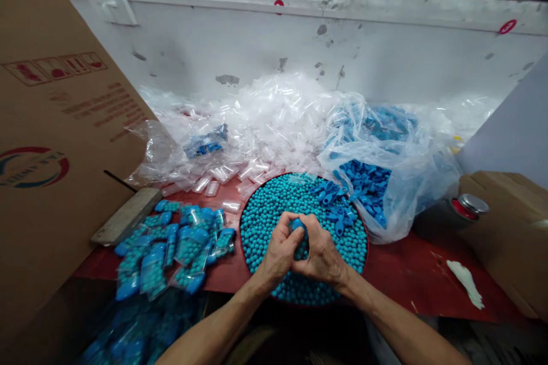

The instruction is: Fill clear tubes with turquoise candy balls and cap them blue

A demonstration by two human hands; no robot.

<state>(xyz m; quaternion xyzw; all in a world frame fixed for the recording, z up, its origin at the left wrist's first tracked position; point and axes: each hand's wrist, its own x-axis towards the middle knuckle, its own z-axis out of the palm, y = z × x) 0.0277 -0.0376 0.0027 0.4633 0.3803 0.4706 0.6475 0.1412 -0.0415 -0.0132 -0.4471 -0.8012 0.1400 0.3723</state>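
Over a round red-rimmed tub point(367, 248) of small teal balls point(269, 202), my left hand point(277, 251) and my right hand point(323, 251) close together around a small clear pouch with a blue cap point(297, 224). Teal balls show inside the pouch between my fingers, and its lower part is hidden. Both thumbs and forefingers meet near the cap. Loose blue caps point(340, 211) lie on the balls to the right of my hands. Left of the tub, several filled pouches point(190, 245) with blue caps lie in a heap on the red table point(231, 279).
Empty clear sleeves point(274, 119) pile up against the wall. A plastic bag point(411, 193) of blue caps stands behind right. A large carton point(64, 125) rises at left, beside a wooden block point(128, 216). At right are a lidded flask point(471, 205), a carton point(509, 233) and a white scrap point(464, 282).
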